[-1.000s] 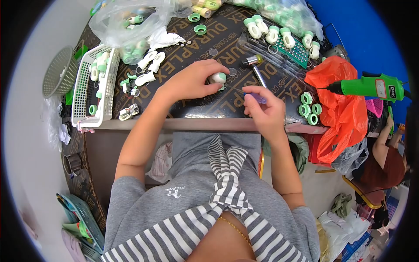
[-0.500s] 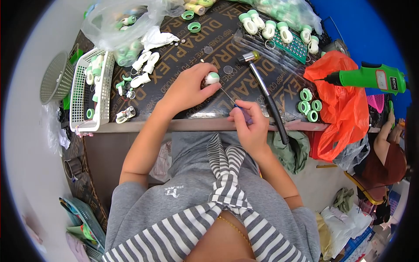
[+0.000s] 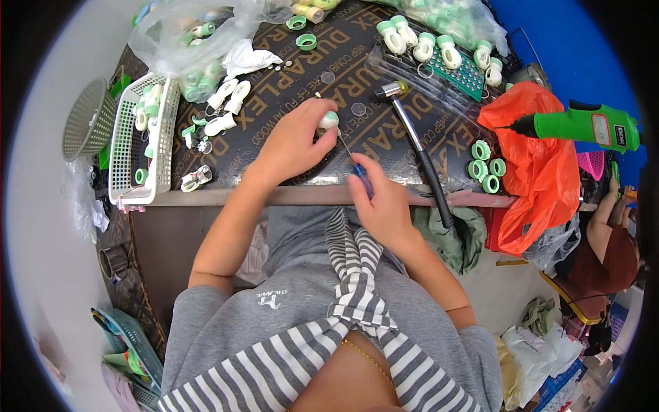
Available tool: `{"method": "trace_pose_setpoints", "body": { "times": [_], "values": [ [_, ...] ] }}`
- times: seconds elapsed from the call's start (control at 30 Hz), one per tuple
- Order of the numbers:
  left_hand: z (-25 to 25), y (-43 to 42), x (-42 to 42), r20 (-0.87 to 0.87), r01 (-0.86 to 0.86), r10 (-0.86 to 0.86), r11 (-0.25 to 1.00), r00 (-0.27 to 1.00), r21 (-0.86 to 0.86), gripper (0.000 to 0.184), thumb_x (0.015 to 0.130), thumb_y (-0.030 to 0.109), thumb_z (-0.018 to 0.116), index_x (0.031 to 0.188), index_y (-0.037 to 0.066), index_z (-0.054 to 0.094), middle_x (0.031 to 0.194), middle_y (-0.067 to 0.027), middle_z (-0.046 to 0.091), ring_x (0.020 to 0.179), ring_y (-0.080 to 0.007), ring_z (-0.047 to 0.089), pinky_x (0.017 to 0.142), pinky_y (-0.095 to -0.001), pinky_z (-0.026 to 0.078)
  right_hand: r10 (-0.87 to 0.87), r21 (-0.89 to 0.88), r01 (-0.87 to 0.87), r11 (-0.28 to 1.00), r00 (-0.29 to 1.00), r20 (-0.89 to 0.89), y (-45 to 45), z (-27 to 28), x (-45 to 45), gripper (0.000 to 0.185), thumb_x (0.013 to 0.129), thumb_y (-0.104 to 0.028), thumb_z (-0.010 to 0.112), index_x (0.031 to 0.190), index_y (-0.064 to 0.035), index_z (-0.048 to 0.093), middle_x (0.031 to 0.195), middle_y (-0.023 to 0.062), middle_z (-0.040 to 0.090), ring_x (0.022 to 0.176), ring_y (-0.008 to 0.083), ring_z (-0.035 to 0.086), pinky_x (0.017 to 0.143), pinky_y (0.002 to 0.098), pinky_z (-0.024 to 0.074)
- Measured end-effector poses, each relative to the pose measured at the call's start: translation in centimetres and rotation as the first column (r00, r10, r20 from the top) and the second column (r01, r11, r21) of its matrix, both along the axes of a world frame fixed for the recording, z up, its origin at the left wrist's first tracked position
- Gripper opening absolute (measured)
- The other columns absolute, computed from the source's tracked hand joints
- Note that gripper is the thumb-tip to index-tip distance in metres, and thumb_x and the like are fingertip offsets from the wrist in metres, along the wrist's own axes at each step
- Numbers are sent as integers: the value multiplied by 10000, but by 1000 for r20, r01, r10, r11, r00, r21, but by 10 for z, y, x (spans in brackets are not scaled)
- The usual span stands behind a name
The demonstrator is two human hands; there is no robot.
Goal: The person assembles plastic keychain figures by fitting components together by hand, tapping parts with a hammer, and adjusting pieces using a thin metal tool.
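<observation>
My left hand [image 3: 294, 145] is closed around a small white and green plastic piece [image 3: 329, 120], holding it on the dark printed board. Its rounded end shows past my fingers, and the rest is hidden by my hand. In my right hand [image 3: 382, 206] is a screwdriver [image 3: 362, 176] with a blue handle, pinched between thumb and fingers. The thin shaft points up and left, its tip at or close to the piece; whether they touch I cannot tell. A hammer [image 3: 420, 145] with a black handle lies to the right, its grip reaching past the table edge.
At left stands a white basket [image 3: 165, 154] with similar pieces, several more lying beside it. Green rings [image 3: 497, 167] sit at right, near an orange bag [image 3: 532, 151] and a green power screwdriver [image 3: 573, 125]. White keyring pieces [image 3: 448, 53] rest at the back. Another person sits far right.
My right hand has shifted left with the screwdriver, and its shaft now stands at a steeper angle. My left hand and the piece have moved slightly left.
</observation>
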State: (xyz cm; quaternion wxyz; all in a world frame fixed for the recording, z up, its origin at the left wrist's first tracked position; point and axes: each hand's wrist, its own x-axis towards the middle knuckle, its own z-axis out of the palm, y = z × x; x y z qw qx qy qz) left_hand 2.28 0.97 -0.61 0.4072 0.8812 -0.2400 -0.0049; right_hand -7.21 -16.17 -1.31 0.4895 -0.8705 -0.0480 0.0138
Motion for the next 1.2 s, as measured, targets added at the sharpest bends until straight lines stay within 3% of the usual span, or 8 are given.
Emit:
{"method": "trace_pose_setpoints", "body": {
  "times": [0.23, 0.3, 0.4, 0.63, 0.73, 0.87, 1.17, 1.2],
  "values": [
    [-10, -2, -14, 75, -101, 102, 995, 992, -12, 274, 860, 157, 573, 1100, 34, 522, 993, -127, 565, 821, -268, 590, 717, -321, 475, 39, -48, -35, 998, 996, 82, 10, -9, -2, 375, 898, -199, 515, 1205, 15, 499, 813, 233, 634, 732, 385, 619, 649, 447, 475],
    [-9, 1, -15, -67, -153, 149, 986, 987, -62, 258, 864, 142, 563, 1092, 30, 517, 976, -128, 560, 819, -266, 585, 721, -321, 466, 30, -30, -28, 999, 996, 81, 11, -7, 0, 362, 894, -189, 516, 1194, 14, 511, 815, 232, 636, 731, 383, 620, 649, 446, 477],
    [-14, 2, -15, -38, -134, 130, 986, 991, -102, 271, 861, 168, 556, 1080, 25, 486, 954, -163, 546, 831, -354, 578, 711, -394, 467, 24, -10, -23, 1000, 994, 109, 11, -5, 2, 344, 889, -168, 517, 1178, 17, 526, 817, 227, 639, 727, 376, 624, 646, 441, 481],
    [-24, 4, -16, 26, -168, 177, 964, 984, -207, 249, 846, 123, 561, 1056, 10, 489, 926, -164, 537, 776, -320, 571, 690, -349, 464, 13, 6, -15, 1000, 959, 282, 16, -13, 4, 325, 869, -104, 529, 1158, 43, 542, 781, 202, 643, 676, 343, 629, 604, 414, 489],
    [-22, 3, -16, 1, -180, 184, 962, 983, -204, 246, 842, 124, 572, 1044, 7, 494, 919, -164, 537, 769, -316, 573, 681, -349, 464, 37, -32, -31, 999, 981, 192, 18, -13, 1, 315, 883, -64, 496, 1178, 35, 540, 959, 245, 636, 820, 351, 648, 691, 377, 503],
    [-19, 2, -15, 27, -143, 149, 979, 988, -142, 247, 838, 129, 574, 1039, 9, 494, 916, -165, 537, 770, -343, 571, 683, -370, 468, 8, -34, -1, 999, 978, 208, 19, -13, 5, 315, 875, -66, 506, 1173, 28, 551, 888, 245, 638, 769, 349, 653, 641, 395, 499],
    [-16, 5, 3, 77, -24, 23, 1000, 997, 14, 252, 838, 147, 566, 1033, 9, 486, 935, -183, 540, 821, -397, 565, 702, -425, 464, 85, -170, -69, 983, 993, 87, 5, 13, 51, 189, 825, -92, 543, 959, -16, 652, 707, 216, 613, 658, 372, 619, 578, 424, 486],
    [-16, 6, 3, 70, -31, 30, 999, 997, 16, 251, 839, 147, 565, 1032, 9, 486, 934, -186, 543, 825, -398, 564, 706, -425, 465, 99, -168, -91, 982, 994, 36, 4, 20, 59, 195, 823, -156, 521, 818, 2, 636, 691, 224, 624, 663, 399, 621, 631, 483, 498]
  ]
}}
